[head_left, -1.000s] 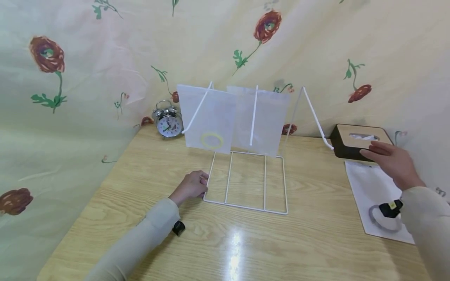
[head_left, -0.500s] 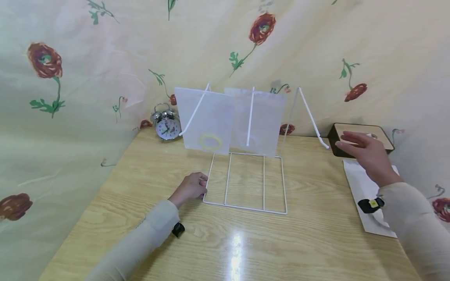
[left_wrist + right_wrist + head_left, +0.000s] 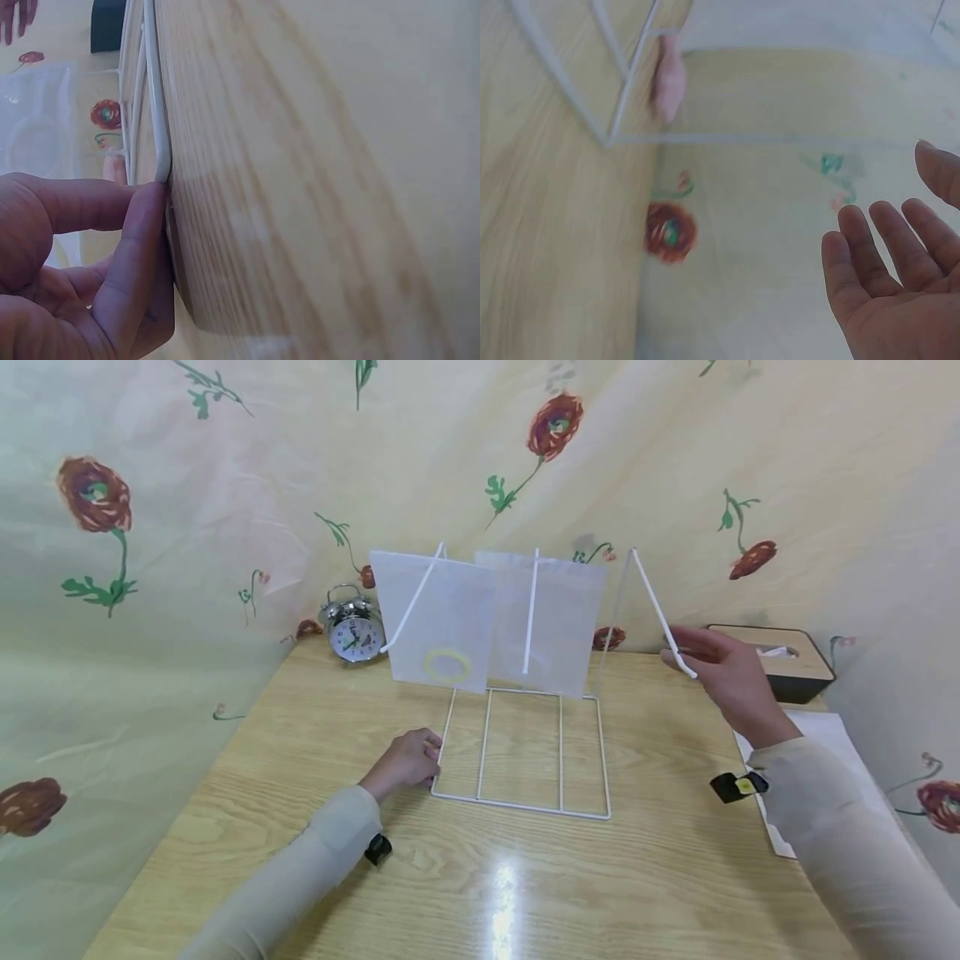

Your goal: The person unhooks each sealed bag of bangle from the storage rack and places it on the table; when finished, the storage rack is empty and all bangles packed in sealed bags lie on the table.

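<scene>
A white wire display rack [image 3: 521,806] stands on the wooden table, its flat base toward me and several prongs slanting forward at the top. My left hand [image 3: 405,762] grips the base's left side; in the left wrist view the thumb and fingers pinch the white wire [image 3: 159,112] near its corner. Clear bags hang on the left and middle prongs, the left bag [image 3: 442,602] with a yellow ring [image 3: 447,680] inside. The right prong [image 3: 654,597] carries no bag. My right hand [image 3: 738,685] is beside its tip, fingers loose, palm bare in the right wrist view.
Left of the rack stands a silver alarm clock [image 3: 356,637]. A tissue box [image 3: 798,685] sits at the back right, with a white sheet [image 3: 821,731] before it. A pink object [image 3: 669,82] lies behind the rack, against the flowered wall covering.
My right hand has moved left from in front of the tissue box to the rack's right prong. My left hand keeps its hold on the base. The bags hang as before.
</scene>
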{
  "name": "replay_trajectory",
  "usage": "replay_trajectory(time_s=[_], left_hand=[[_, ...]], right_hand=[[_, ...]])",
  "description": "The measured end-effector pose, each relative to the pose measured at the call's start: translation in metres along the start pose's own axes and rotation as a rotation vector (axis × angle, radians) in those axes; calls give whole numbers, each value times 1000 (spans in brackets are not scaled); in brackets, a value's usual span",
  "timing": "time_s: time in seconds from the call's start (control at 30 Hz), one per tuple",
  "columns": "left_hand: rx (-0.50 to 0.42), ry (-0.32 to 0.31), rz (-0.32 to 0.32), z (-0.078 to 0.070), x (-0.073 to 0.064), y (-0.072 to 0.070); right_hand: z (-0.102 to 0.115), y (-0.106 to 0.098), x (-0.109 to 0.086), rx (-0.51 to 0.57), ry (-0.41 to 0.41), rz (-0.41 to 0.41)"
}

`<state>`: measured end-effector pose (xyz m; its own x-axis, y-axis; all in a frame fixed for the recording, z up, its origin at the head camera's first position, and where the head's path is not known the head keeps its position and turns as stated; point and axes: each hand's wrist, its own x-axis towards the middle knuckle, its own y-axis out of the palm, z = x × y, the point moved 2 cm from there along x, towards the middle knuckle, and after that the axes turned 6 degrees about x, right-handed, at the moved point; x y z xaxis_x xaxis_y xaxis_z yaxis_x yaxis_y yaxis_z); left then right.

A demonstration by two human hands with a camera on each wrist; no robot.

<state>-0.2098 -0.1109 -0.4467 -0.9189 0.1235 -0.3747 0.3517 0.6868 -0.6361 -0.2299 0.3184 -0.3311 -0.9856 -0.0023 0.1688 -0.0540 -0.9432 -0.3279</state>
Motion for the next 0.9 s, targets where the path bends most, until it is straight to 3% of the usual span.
replay_trajectory(time_s=[0.33,0.5,0.73,0.9], left_hand=[[-21,5,2,-2,1,-4],[-46,9,3,-1,0,-4],[-81,46,11,2,0,-3],[-93,54,16,3,-1,-3]], right_hand=[[33,39,13,17,-119,68],[42,57,19,75,-110,93],[53,70,28,166,-129,62],[57,75,34,147,-156,29]])
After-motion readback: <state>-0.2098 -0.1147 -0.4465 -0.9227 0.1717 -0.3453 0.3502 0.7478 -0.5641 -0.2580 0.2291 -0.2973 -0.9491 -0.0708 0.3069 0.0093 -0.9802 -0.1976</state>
